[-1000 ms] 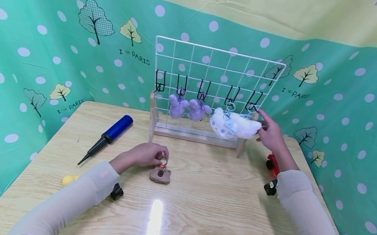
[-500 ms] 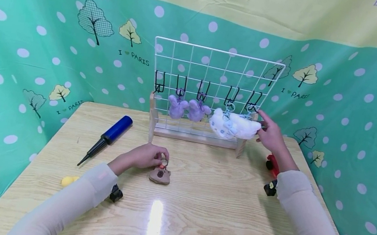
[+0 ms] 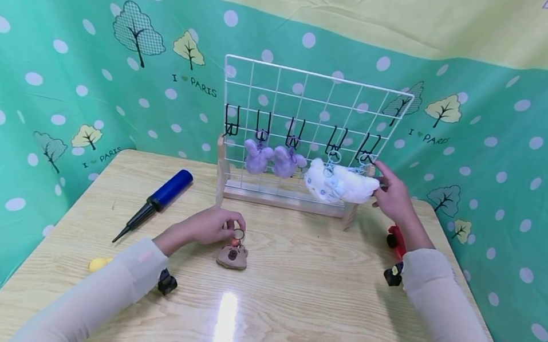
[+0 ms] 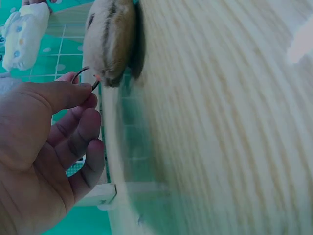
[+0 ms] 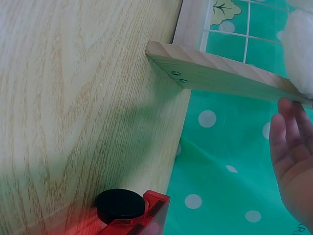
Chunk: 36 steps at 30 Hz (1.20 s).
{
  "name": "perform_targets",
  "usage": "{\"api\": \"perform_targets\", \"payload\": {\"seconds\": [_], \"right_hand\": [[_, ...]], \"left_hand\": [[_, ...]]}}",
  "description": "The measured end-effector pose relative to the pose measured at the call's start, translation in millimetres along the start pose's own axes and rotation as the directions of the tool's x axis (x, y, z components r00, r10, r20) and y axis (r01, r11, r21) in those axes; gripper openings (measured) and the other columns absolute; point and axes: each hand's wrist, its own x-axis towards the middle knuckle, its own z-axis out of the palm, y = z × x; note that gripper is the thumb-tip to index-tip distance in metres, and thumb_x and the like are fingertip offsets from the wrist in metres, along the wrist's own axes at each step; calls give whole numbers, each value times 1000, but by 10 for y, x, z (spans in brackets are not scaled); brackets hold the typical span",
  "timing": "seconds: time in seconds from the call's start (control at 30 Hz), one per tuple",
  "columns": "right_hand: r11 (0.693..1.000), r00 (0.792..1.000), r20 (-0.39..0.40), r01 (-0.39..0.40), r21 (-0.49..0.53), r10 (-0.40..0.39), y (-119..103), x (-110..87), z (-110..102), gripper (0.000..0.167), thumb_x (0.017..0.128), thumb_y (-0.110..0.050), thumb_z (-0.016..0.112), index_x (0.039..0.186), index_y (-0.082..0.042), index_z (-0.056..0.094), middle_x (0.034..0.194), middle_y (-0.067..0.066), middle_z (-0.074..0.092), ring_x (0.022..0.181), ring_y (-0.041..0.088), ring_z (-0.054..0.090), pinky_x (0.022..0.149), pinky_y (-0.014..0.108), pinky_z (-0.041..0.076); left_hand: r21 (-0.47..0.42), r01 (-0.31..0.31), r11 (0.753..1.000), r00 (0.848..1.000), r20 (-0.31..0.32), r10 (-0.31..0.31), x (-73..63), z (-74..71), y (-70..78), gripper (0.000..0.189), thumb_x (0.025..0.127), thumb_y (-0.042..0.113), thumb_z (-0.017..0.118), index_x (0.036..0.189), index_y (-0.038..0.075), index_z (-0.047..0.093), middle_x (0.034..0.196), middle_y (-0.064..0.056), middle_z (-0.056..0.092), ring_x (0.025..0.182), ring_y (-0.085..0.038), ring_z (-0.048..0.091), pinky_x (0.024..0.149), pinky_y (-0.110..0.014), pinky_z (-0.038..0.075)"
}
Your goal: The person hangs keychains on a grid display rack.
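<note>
My left hand (image 3: pixel 212 226) pinches the metal ring (image 4: pixel 78 73) of a brown plush animal-head keychain (image 3: pixel 232 257) between thumb and fingertips. The plush (image 4: pixel 108 41) lies close over the tabletop. At the back, a white wire grid rack (image 3: pixel 318 74) carries black hooks. Two purple plush keychains (image 3: pixel 257 159) hang in its middle, and two white plush keychains (image 3: pixel 359 188) with blue trim hang toward the right. My right hand (image 3: pixel 396 200) is at the rack's right side, fingers fairly straight, beside the white plush (image 5: pixel 299 49) and the wooden end post (image 5: pixel 225 76).
The leftmost black hook (image 3: pixel 231 126) bears no plush. A blue and black hand pump (image 3: pixel 171 189) lies on the left of the table, with a yellow object (image 3: pixel 99 264) partly behind my left sleeve. A red object (image 5: pixel 157 203) with a black disc (image 5: pixel 120 204) sits near my right forearm.
My left wrist has shifted very slightly to the left, with the keychain ring still in its fingers. The right hand keeps its place at the rack.
</note>
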Motion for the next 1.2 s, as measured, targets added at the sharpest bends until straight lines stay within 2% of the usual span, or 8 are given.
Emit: {"api": "perform_targets", "payload": {"seconds": [0.3, 0.57, 0.97, 1.2], "right_hand": [[1000, 1000, 1, -5, -2, 5, 1, -5, 1, 75, 106, -6, 51, 162, -43, 16, 149, 26, 49, 112, 40, 63, 76, 37, 66], [1000, 1000, 1, 0, -7, 0, 21, -18, 12, 75, 106, -6, 50, 162, -42, 16, 148, 26, 50, 110, 39, 63, 75, 34, 65], [1000, 1000, -5, 3, -11, -3, -2, -25, 3, 75, 106, -6, 50, 163, -41, 16, 148, 27, 50, 110, 40, 63, 74, 35, 66], [1000, 1000, 2, -1, -13, 1, -13, -25, 6, 75, 106, -7, 50, 162, -42, 15, 149, 27, 49, 111, 40, 63, 77, 37, 66]], "left_hand": [[-32, -26, 999, 999, -36, 25, -41, -81, 65, 23, 95, 7, 66, 113, 20, 70, 89, -2, 73, 77, -10, 65, 70, -26, 57], [0, -39, 999, 995, -89, 38, -71, -122, 53, 21, 96, 10, 68, 112, 24, 70, 89, 4, 73, 80, -7, 66, 77, -30, 59], [-3, -35, 999, 986, -165, 34, -137, -330, 93, 20, 97, 11, 68, 113, 21, 69, 88, 2, 71, 72, -10, 60, 61, -26, 51], [-54, -11, 998, 984, -176, 2, -195, -448, 132, 20, 99, 11, 64, 116, 20, 69, 92, -9, 72, 65, -12, 57, 54, -25, 49]]}}
